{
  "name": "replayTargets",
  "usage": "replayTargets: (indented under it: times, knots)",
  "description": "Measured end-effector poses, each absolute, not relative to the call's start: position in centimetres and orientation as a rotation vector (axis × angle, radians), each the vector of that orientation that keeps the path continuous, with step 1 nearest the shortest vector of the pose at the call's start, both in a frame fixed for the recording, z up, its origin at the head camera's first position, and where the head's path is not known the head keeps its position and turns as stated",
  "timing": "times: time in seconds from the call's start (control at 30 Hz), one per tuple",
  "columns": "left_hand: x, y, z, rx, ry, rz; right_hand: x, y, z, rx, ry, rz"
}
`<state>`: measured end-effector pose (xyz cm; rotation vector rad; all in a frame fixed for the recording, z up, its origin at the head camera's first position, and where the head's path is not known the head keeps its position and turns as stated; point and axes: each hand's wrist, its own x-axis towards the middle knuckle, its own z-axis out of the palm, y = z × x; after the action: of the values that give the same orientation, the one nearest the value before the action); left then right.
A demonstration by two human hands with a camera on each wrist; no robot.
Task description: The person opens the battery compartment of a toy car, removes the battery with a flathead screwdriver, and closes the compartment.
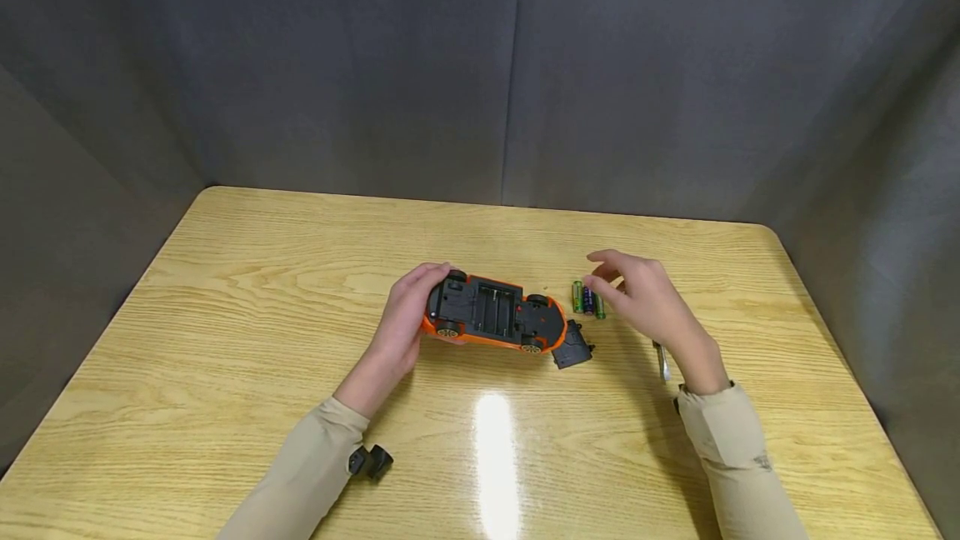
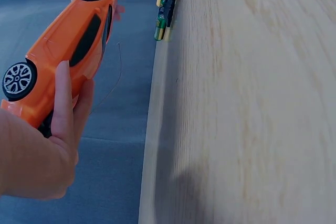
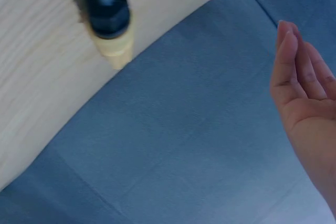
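My left hand (image 1: pixel 401 315) grips one end of an orange toy car (image 2: pixel 68 43), which is turned wheels up. In the head view the car's black underside faces up, its uncovered battery compartment (image 1: pixel 496 310) showing bare slots. My right hand (image 1: pixel 645 294) hovers just right of the batteries, fingers loosely bent and nothing held. Two green batteries (image 1: pixel 577 297) and a dark blue battery (image 1: pixel 588 300) lie side by side, partly overlapped by that hand. By the car's right end lies the black battery cover (image 1: pixel 573 347).
A screwdriver (image 3: pixel 116 48) with a yellow handle and black collar lies under the right forearm; its metal shaft (image 1: pixel 663 362) shows in the head view. The wooden table (image 1: pixel 262 340) ends at grey curtains (image 1: pixel 360 73). A small black device (image 1: pixel 380 462) sits beside the left cuff.
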<state>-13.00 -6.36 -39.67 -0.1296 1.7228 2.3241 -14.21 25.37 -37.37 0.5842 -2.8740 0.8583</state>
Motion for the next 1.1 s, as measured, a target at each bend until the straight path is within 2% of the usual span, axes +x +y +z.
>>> replayTargets:
  times: [0.33,0.8,1.1]
  knots:
    - [-13.1,-6.4,-39.6,-0.111,1.709,2.33,-13.3,24.6,-36.1,0.623,-3.059,0.826]
    - [-13.0,-6.4,-39.7,-0.106,1.733,2.315,-13.3,24.1,-36.8,0.71,-3.415,0.752]
    - [-13.0,-6.4,-39.7,-0.121,1.753,2.304,-13.0,23.5,-37.2,0.604,-3.575,0.8]
